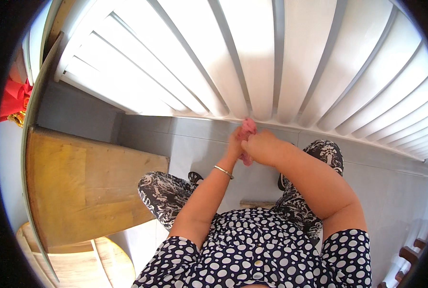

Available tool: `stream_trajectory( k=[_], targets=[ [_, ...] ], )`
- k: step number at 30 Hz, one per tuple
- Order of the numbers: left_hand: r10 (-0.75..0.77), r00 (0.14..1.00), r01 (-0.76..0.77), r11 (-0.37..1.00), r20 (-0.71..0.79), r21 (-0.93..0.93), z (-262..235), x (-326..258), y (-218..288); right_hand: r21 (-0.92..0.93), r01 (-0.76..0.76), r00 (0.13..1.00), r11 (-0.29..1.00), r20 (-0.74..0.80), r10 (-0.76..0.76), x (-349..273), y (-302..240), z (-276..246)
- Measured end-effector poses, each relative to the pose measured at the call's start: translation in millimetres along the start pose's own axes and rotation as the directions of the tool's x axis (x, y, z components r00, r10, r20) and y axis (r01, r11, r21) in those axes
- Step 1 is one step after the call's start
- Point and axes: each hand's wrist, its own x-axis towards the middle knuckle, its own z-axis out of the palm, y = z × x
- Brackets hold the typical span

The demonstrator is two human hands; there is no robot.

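A crumpled pink cloth (248, 126) is bunched between my two hands, just in front of the lower edge of a white radiator (259, 72) with tall rounded columns. My left hand (235, 143) grips the cloth from its left side, below it a silver bangle on the wrist. On the other side my right hand (262, 146) is closed over the cloth, its fingers partly hidden. Ends of the cloth stick out above and below the hands. Whether the cloth touches the radiator I cannot tell.
A yellowish wooden cabinet (94, 185) stands at the left, with a round light-wood piece (111, 261) below it. Something red (15, 98) shows at the far left. A small wooden strip (257, 204) lies on the grey tiled floor (367, 192) between my legs.
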Motion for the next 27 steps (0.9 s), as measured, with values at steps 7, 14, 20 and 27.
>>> stream_trajectory(
  k=[7,14,20,27],
  targets=[
    [-0.274,0.898,0.028,0.816,-0.344,-0.577,-127.0,30.8,-7.8,-0.063,0.027,0.996,0.998,-0.078,-0.032,-3.4,-3.8,4.2],
    [-0.260,0.690,-0.151,0.861,-0.676,-0.486,-217.5,67.6,20.3,-0.052,-0.017,1.000,0.999,-0.028,0.015,-12.0,-2.9,1.6],
    [-0.432,0.813,0.161,0.811,-0.390,-0.562,-233.4,65.8,4.9,-0.071,0.054,0.998,0.996,-0.040,-0.057,-9.3,-11.2,6.7],
    [-0.481,0.861,0.324,0.766,-0.162,-0.555,-121.4,52.8,25.3,-0.022,0.033,0.996,0.999,-0.080,-0.035,-12.6,-11.6,4.7]
  ],
)
